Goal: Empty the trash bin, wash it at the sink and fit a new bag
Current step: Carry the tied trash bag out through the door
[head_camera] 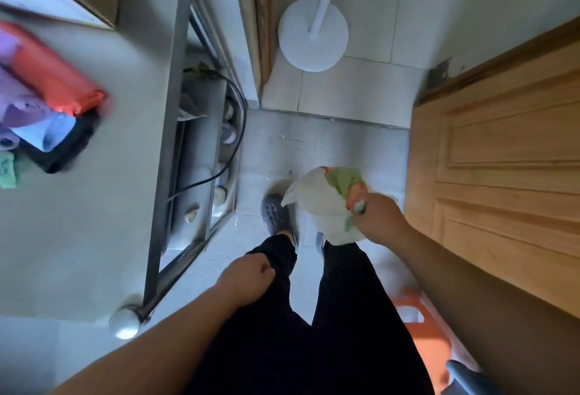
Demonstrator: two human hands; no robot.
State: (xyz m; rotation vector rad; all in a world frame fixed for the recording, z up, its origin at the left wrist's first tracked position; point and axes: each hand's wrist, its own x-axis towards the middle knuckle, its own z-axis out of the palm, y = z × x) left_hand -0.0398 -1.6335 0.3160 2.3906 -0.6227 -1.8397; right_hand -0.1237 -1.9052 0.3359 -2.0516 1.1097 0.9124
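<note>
Head view: right hand point(375, 217) at about 3 o'clock of centre, fingers curled and gripping the gathered neck of a white trash bag point(323, 206). Bag is hanging in the air over the tiled floor point(345, 93), just ahead of the person's legs, with green and orange stuff showing through at its top; contents too blurred to identify, possibly packaging. Left hand point(248, 278) at 6 o'clock, fingers loosely curled, holding nothing, hanging by the left thigh. Grey clog point(274, 212) is sitting at the bag's 9 o'clock. Worktop point(103, 175) running along the 9 o'clock side, carrying a red roll point(53, 71). Wooden door point(502, 159) at 3 o'clock. White stand base point(312, 33) at 12 o'clock.
</note>
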